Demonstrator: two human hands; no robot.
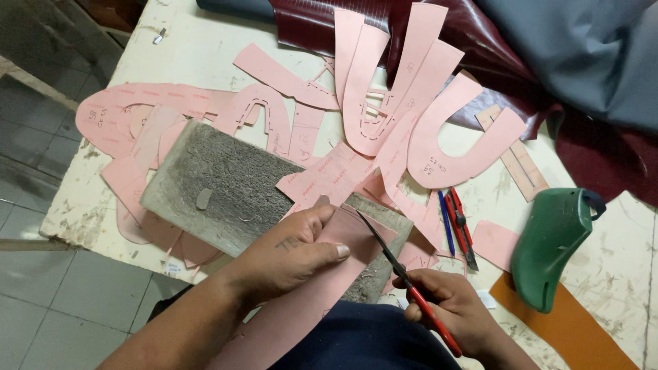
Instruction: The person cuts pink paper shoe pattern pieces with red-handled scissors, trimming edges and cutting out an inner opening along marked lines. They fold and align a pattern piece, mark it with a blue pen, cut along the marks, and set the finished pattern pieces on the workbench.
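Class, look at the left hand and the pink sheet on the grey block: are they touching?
Touching. The head view shows the left hand pressing its fingers flat on the pink sheet, no gap visible.

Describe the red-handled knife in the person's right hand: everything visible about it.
The knife has a slim red handle and a narrow dark blade tapering to a point. The right hand grips the handle low, blade angled up and left. Its tip meets the edge of the pink sheet, which the left hand presses on the grey cutting block.
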